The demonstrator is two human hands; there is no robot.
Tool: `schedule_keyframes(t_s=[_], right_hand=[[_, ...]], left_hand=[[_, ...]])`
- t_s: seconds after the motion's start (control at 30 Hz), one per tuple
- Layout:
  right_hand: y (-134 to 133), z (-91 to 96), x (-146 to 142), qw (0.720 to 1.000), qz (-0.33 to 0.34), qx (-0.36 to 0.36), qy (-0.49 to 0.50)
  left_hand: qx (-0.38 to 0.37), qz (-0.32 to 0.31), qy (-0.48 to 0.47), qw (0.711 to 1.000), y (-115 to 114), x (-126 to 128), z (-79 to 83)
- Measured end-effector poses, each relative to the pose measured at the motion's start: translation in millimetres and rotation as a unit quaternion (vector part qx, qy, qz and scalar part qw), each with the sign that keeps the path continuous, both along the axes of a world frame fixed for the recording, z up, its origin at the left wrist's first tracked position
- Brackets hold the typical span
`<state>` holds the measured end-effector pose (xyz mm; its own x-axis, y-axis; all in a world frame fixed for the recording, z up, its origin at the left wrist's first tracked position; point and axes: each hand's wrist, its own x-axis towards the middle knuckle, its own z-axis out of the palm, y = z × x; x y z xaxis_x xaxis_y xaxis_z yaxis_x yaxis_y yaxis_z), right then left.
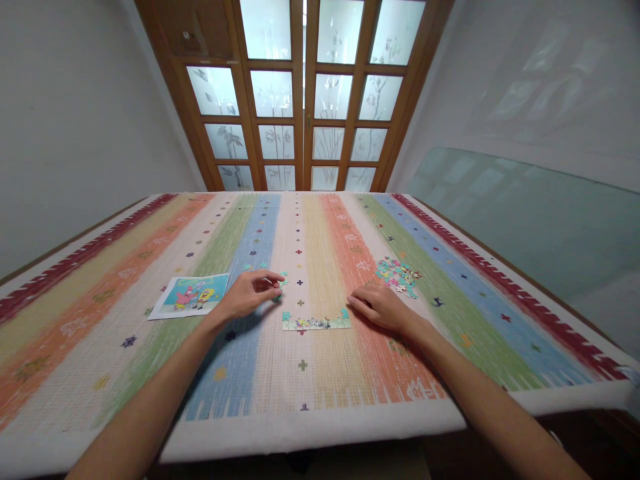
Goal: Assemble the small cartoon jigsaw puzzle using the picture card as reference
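Left fingers (268, 275) and right fingers (364, 309) curled, grasps unclear; picture (183, 297) lay at left's nine o'clock, seemingly for viewing.

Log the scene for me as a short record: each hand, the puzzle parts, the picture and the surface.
left hand: fingers curled beside small teal pieces; grip on one unclear
right hand: knuckles up, low over the cloth, fingertips near the strip's right end
puzzle strip: between the hands, nearer the front edge, teal at both ends
loose pile: mixed colours, just beyond the right hand
picture sheet: flat, left of the left hand
striped cloth: under everything
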<state>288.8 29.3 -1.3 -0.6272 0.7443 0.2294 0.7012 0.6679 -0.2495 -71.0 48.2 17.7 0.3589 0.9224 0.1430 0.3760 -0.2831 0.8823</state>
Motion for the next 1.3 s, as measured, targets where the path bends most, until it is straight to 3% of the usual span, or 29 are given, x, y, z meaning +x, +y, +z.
schedule_keyframes(t_s=[0.1, 0.23, 0.47, 0.67, 1.0, 1.3], right_hand=[[-1, 0.5, 0, 1.000, 0.000, 0.001, 0.000], [-1, 1.6, -1, 1.000, 0.000, -0.003, 0.002], [-2, 3.1, 0, 1.000, -0.003, -0.002, -0.004], [-1, 0.2, 1, 1.000, -0.003, -0.014, 0.000], [-1, 0.8, 1, 1.000, -0.005, -0.023, 0.007], [0, -0.2, 1, 1.000, -0.001, -0.021, 0.004]], left_hand=[[0.010, -0.041, 0.042, 0.998, -11, 13, 0.0], [0.020, -0.039, 0.068, 0.997, -13, 20, -0.4], [-0.086, -0.014, 0.011, 0.996, -11, 18, -4.5], [-0.118, -0.012, 0.021, 0.993, -15, 19, -3.6], [-0.085, -0.025, 0.014, 0.996, -14, 15, -2.4], [-0.033, -0.017, 0.097, 0.995, -15, 15, -5.8]])
